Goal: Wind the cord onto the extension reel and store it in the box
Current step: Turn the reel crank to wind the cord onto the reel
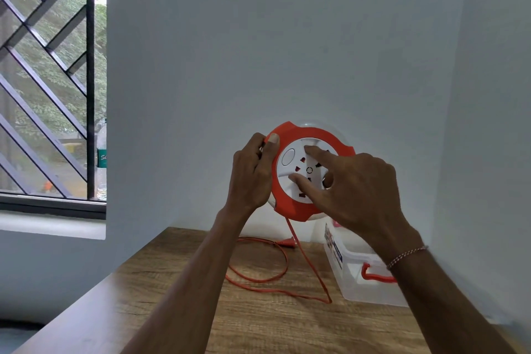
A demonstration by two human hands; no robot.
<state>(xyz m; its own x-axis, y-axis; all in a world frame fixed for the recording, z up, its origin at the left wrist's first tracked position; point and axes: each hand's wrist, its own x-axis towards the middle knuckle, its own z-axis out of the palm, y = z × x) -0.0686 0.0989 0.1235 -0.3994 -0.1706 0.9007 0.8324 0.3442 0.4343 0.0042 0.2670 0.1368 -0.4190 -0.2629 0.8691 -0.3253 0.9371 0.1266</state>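
Observation:
I hold a round orange and white extension reel [290, 192] up in the air, its socket face toward me. My left hand [253, 172] grips the reel's left rim, thumb on the orange edge. My right hand [356, 187] rests on the white centre disc, with index finger and thumb pressed on it. An orange cord [258, 279] hangs from the reel's underside and lies in a loose loop on the wooden table [258, 325], its plug [287, 244] near the wall. A clear plastic box [356, 273] with an orange latch stands on the table at the right, partly hidden by my right forearm.
Grey walls close in behind and to the right of the table. A window with a dark diagonal grille [46, 80] is at the left, and a plastic bottle [101, 161] stands on its sill.

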